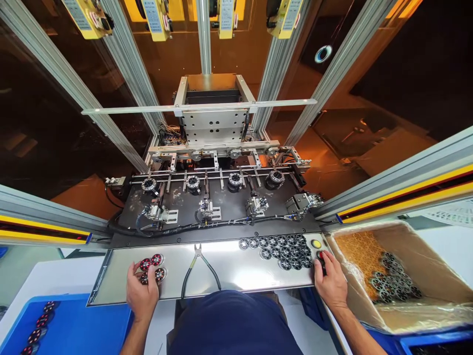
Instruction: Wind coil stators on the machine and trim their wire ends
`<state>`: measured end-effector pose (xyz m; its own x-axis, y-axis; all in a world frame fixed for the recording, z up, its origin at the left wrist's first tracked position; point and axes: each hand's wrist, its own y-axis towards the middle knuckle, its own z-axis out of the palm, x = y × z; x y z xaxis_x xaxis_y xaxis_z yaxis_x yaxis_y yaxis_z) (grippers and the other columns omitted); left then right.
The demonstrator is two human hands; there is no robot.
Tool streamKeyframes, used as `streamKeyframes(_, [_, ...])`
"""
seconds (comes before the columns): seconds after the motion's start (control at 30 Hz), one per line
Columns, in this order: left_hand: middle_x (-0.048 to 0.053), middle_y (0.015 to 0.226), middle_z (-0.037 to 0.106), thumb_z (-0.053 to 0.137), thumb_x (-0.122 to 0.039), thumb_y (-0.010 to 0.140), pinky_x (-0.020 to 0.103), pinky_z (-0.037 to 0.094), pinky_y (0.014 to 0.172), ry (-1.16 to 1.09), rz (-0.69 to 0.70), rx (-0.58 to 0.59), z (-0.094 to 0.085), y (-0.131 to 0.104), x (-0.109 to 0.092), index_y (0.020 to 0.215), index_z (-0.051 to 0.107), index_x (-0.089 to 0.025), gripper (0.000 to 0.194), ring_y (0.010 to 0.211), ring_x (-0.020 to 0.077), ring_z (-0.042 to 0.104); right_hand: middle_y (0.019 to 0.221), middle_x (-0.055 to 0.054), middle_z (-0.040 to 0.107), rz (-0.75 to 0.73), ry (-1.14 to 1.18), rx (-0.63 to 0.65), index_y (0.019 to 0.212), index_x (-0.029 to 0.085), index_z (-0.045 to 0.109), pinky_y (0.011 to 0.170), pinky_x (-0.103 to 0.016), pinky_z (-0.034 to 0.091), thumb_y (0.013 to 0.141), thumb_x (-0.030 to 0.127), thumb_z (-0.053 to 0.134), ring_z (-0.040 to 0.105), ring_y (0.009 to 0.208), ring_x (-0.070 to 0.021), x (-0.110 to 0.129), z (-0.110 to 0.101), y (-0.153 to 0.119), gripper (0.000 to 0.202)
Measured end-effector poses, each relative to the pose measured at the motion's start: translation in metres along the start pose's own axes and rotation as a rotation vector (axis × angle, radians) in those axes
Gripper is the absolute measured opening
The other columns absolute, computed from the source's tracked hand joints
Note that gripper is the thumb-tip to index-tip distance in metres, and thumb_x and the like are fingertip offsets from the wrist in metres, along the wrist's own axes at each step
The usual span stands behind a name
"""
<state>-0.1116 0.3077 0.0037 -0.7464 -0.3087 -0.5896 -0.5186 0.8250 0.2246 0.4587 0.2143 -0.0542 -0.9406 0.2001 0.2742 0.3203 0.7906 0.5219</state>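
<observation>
On the left end of the metal ledge, my left hand curls its thumb and fingers round a round part with red windings. Similar red-centred round parts lie against its fingertips. At the ledge's right end, my right hand is closed over a dark thing with a red edge, just below a yellow button. The fingers mostly cover that thing, so its kind is unclear. Between my hands lie cutting pliers, handles towards me, and a cluster of black-and-silver round parts.
Behind the ledge, a machine bed carries several round fixtures and clamps. A lined carton with more round parts stands right; a blue tray sits lower left. Yellow-striped side rails flank the opening.
</observation>
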Motion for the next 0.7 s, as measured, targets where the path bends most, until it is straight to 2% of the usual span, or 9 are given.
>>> streamKeyframes(0.23, [0.016, 0.124, 0.066, 0.053, -0.054, 0.088, 0.044, 0.051, 0.091, 0.005, 0.008, -0.014, 0.0005, -0.0004, -0.0009, 0.146, 0.039, -0.011, 0.073, 0.098, 0.0296, 0.066, 0.123, -0.021, 0.064, -0.027, -0.011, -0.025, 0.123, 0.008, 0.061, 0.1, -0.048, 0.051, 0.097, 0.038, 0.046, 0.062, 0.112, -0.0328, -0.0025, 0.0008, 0.0009, 0.042])
streamKeyframes(0.7, [0.019, 0.125, 0.066, 0.051, -0.055, 0.088, 0.047, 0.051, 0.093, 0.019, -0.003, -0.01, -0.002, -0.0012, -0.0043, 0.145, 0.041, -0.009, 0.074, 0.1, 0.0319, 0.066, 0.123, -0.022, 0.064, -0.048, -0.023, -0.034, 0.123, 0.005, 0.061, 0.098, -0.048, 0.05, 0.096, 0.039, 0.047, 0.062, 0.111, -0.0339, -0.0091, 0.0052, -0.0018, 0.046])
